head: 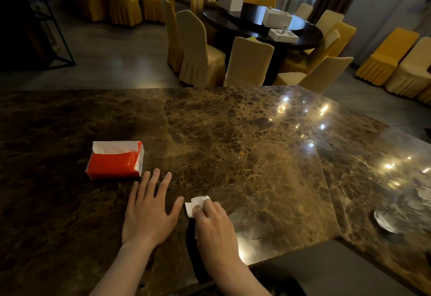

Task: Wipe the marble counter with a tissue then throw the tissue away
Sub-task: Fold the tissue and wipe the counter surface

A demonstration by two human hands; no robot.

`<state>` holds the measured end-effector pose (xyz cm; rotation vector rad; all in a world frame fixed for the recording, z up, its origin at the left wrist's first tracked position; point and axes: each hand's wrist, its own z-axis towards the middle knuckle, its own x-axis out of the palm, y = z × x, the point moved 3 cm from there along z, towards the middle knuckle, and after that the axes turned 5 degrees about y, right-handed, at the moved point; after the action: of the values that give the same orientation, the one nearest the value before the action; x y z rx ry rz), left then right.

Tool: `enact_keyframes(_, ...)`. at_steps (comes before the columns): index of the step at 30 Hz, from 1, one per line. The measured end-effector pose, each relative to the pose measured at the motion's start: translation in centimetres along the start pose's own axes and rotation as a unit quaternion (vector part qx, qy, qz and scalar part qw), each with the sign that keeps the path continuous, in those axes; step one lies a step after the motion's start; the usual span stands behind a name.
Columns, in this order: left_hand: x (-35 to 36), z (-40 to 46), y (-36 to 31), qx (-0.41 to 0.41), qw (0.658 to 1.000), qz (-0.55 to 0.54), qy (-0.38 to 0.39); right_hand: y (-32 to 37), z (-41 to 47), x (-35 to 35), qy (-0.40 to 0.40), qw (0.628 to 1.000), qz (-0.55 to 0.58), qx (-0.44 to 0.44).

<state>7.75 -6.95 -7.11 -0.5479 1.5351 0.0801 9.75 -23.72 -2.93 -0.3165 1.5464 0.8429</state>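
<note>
A brown marble counter (245, 137) fills the lower half of the view. My right hand (213, 223) presses a small folded white tissue (193, 204) onto the marble near the front edge, fingers closed over it. Just left of it, my left hand (149, 209) lies flat on the counter, fingers spread, holding nothing. A red tissue pack (114, 161) with white tissue showing at its top lies on the counter just beyond and left of my left hand.
A glass dish (384, 221) sits at the counter's right end. Beyond the counter's far edge stand cloth-covered chairs (247, 62) around a dark round table (263, 27) with white boxes. The counter's front edge steps back at the lower right.
</note>
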Motion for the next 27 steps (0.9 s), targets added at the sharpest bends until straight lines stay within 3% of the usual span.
enact_keyframes(2, 0.0, -0.1, 0.0, 0.0, 1.0, 0.003, 0.004, -1.7, 0.2, -0.9, 0.002, 1.0, -0.001, 0.006)
enact_keyframes(6, 0.0, -0.2, 0.1, -0.001, 1.0, -0.001, 0.002, -8.0, 1.2, -3.9, -0.056, 0.985, -0.013, 0.16)
enact_keyframes(8, 0.0, -0.1, 0.0, 0.001, 1.0, 0.002, 0.002, -7.8, 1.6, -4.1, -0.07, 0.98, -0.021, 0.185)
enact_keyframes(14, 0.2, 0.0, -0.1, -0.005, 1.0, 0.015, 0.007, 0.2, 0.3, -0.7, 0.012, 0.998, 0.016, 0.056)
enact_keyframes(17, 0.2, 0.0, -0.1, -0.006, 1.0, 0.018, 0.006, -0.9, 0.0, -1.3, 0.046, 0.999, -0.02, -0.009)
enact_keyframes(19, 0.1, -0.1, 0.1, -0.002, 1.0, 0.018, 0.008, -3.7, 0.3, -2.5, 0.039, 0.998, -0.038, 0.015)
enact_keyframes(23, 0.0, -0.1, 0.0, -0.002, 1.0, 0.005, 0.004, -9.2, 1.5, -4.7, -0.016, 0.987, -0.071, 0.145)
enact_keyframes(27, 0.1, -0.1, 0.0, -0.003, 1.0, 0.012, 0.004, -5.6, 1.5, -3.2, -0.051, 0.99, -0.047, 0.126)
